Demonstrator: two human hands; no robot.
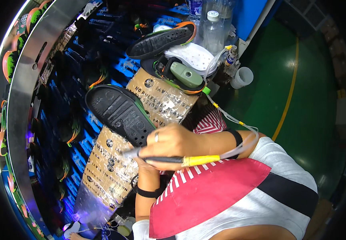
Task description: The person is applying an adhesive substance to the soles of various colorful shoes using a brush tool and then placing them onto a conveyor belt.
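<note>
A black shoe sole (119,112) with a green edge lies tilted over the cardboard-covered surface, underside up, its holed end toward me. My left hand (141,163) grips it at that near end, its fingers mostly hidden behind my right hand. My right hand (169,140), with a ring on one finger, is closed around a brush (165,159) that has a black and yellow handle. The brush's pale tip is blurred and sits beside the sole's near end; I cannot tell whether it touches. A clear tube (249,144) runs from the handle over my right forearm.
Beyond the sole lie another black sole (161,42), a white sole (191,56), and a sole bearing a grey-green block (185,74). A clear bottle (213,32) and a white cup (243,78) stand farther right. Soles hang along the metal rail (25,72) at left.
</note>
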